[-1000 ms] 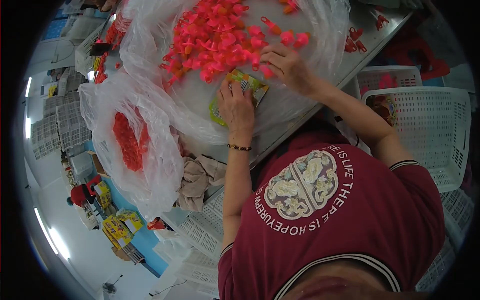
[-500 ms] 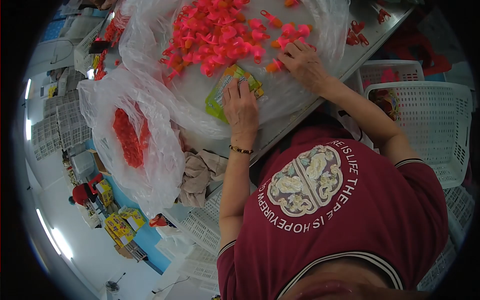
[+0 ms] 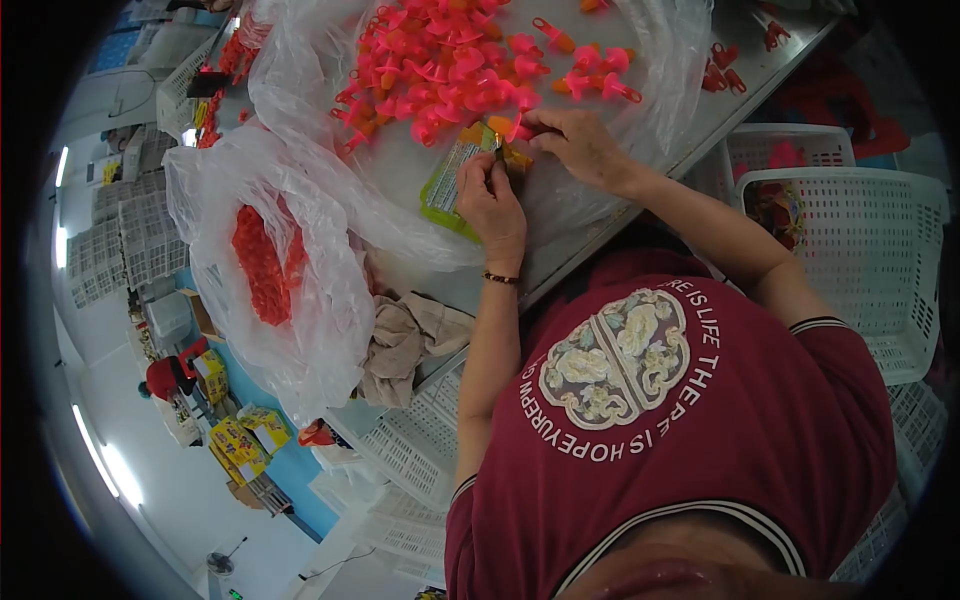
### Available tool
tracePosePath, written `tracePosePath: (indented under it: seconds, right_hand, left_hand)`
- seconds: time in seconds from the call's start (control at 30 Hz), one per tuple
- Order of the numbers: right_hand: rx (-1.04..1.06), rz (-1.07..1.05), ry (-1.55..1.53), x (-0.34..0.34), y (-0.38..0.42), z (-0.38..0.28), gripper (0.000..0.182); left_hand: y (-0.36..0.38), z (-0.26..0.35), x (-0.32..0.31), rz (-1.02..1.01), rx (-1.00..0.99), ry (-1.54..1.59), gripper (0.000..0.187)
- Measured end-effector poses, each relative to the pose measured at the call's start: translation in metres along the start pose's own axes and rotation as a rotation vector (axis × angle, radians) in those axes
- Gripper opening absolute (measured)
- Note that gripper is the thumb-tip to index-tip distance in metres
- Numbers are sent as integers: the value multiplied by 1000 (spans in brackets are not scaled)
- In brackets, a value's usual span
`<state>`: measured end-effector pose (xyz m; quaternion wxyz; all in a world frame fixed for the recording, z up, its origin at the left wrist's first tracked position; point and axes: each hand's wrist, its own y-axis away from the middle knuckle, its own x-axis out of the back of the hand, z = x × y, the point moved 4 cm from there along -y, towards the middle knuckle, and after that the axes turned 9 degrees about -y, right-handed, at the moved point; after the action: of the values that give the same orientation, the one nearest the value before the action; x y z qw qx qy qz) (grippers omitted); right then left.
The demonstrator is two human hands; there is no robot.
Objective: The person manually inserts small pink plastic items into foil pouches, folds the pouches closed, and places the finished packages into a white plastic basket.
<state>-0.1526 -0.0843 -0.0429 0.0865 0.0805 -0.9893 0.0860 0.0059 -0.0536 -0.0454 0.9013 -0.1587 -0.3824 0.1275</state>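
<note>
My left hand (image 3: 492, 208) pinches the top edge of a green and yellow printed packet (image 3: 452, 185), which lies on the plastic-covered table. Just to its right, my right hand (image 3: 582, 150) is closed on a pink pacifier-shaped piece (image 3: 516, 129) with an orange tip. That piece is right at the packet's upper end, where the two hands almost meet. Beyond them spreads a heap of similar pink pacifier-shaped pieces (image 3: 440, 65). A few loose ones (image 3: 597, 75) lie right of the heap.
Clear plastic sheeting (image 3: 315, 170) rings the heap. To the left, a plastic bag (image 3: 330, 330) holds red pieces (image 3: 262, 265). A beige cloth (image 3: 400, 345) hangs at the table edge (image 3: 560, 262). White baskets (image 3: 850, 270) stand at right. A person in red (image 3: 172, 378) is far left.
My right hand has moved left from the loose pieces to the packet, bringing a pink piece. My left hand went from lying flat on the packet to pinching its upper edge.
</note>
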Motion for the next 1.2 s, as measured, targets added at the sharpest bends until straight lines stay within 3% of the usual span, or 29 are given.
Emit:
tracePosePath:
  seconds: [0.17,0.23,0.33,0.57,0.67,0.73,1.03,1.17,1.2]
  right_hand:
    - [13,9,-17,-7,3,4,27]
    - [151,33,112,-2,6,2,23]
    - [141,-32,335,8,8,2,30]
    - [78,52,122,8,8,2,31]
    - [235,-77,228,4,11,3,29]
    - [264,-92,519,8,13,-6,28]
    - [404,-206,727,4,3,-23,29]
    - [443,-79,595,0,1,-35,30]
    - [346,-89,534,1,1,-38,33]
  left_hand:
    - [1,-4,0,0,44,78,5]
    - [2,-3,1,-4,5,76,4]
    - [3,-8,-1,-17,68,143,4]
    - [4,-5,-1,8,37,135,3]
    - [4,-6,-1,15,30,135,3]
    - [4,-7,-1,13,57,162,3]
    - [6,12,8,63,-104,50,9]
    - [6,14,12,53,-85,26,10]
    - [5,16,13,63,-107,29,10]
